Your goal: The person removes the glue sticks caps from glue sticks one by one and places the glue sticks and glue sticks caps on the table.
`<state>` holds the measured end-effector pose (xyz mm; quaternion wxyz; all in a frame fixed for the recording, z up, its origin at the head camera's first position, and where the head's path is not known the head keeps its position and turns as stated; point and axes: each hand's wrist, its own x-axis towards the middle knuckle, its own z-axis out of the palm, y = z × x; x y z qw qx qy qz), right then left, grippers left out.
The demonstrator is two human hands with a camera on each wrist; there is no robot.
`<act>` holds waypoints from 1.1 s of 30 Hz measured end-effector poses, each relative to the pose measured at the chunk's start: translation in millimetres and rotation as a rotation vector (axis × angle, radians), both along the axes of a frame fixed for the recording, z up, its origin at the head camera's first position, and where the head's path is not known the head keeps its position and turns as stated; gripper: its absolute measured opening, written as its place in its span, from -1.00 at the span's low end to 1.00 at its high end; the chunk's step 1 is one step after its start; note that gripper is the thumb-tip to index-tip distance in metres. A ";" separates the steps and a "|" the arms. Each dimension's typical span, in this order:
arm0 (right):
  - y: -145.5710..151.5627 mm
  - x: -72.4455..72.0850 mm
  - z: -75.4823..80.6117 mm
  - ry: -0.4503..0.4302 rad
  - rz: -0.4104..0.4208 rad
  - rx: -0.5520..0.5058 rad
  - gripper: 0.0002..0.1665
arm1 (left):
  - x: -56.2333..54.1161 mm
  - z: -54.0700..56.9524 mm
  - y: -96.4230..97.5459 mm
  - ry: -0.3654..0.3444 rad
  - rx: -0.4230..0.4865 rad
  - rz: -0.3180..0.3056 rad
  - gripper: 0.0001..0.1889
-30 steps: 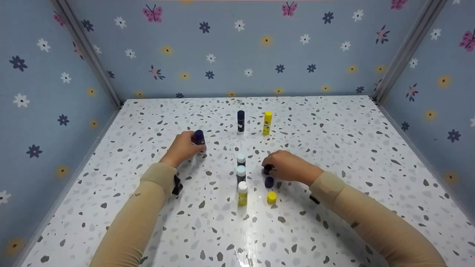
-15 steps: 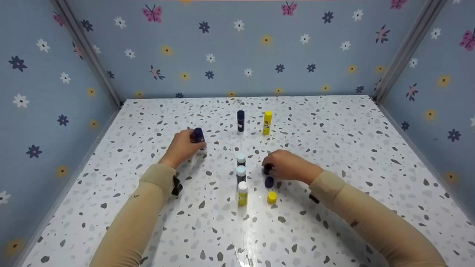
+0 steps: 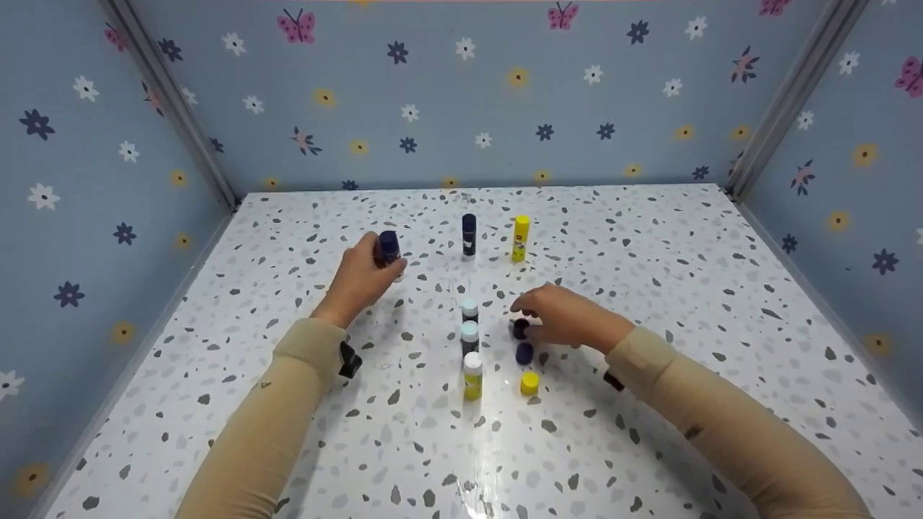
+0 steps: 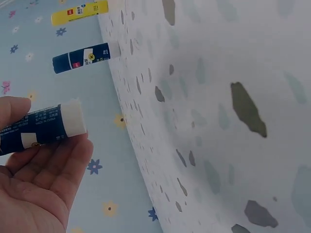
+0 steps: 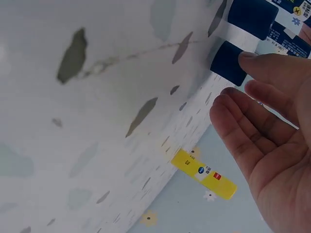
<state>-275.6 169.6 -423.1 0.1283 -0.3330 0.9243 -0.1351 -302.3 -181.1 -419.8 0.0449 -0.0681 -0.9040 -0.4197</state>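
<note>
My left hand (image 3: 359,280) grips a capped dark blue glue stick (image 4: 41,127), thumb on one side and fingers on the other. Its white base points down, a little above the table in the left wrist view. My right hand (image 3: 573,315) is beside a dark blue cap (image 5: 228,63) standing on the table. The thumb tip rests at the cap's edge, while the other fingers are spread away from it. Just nearer stand a second dark blue cap (image 3: 524,354) and a yellow cap (image 3: 530,384). Left of the caps, two blue glue sticks (image 3: 470,346) and a yellow one (image 3: 473,388) stand uncapped, white tops showing.
Farther back, a capped blue glue stick (image 3: 469,235) and a capped yellow glue stick (image 3: 520,238) stand upright. The speckled white table (image 3: 649,245) is bounded by blue flowered panels (image 3: 461,94) at the back and both sides.
My left hand has lifted the glue stick upward and slightly away from me. The fingers of my right hand have loosened from the dark blue cap, which stays in place.
</note>
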 end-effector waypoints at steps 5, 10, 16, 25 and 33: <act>3.9 -3.6 10.3 0.081 0.031 -0.040 -0.53 | 10.1 12.8 10.3 0.106 -0.064 -0.053 -0.62; 6.3 -5.9 22.2 0.145 0.027 -0.101 -0.53 | 20.1 24.3 24.4 0.199 -0.149 -0.114 -0.67; 4.5 -5.2 34.8 0.191 -0.002 -0.143 -0.47 | 30.3 29.1 40.2 0.335 -0.309 -0.197 -0.71; -0.1 -2.6 44.9 0.238 -0.006 -0.197 -0.36 | 41.1 32.2 61.3 0.518 -0.507 -0.267 -0.77; -7.8 2.6 49.3 0.273 0.011 -0.238 -0.37 | 48.5 37.8 78.3 0.677 -0.660 -0.310 -0.77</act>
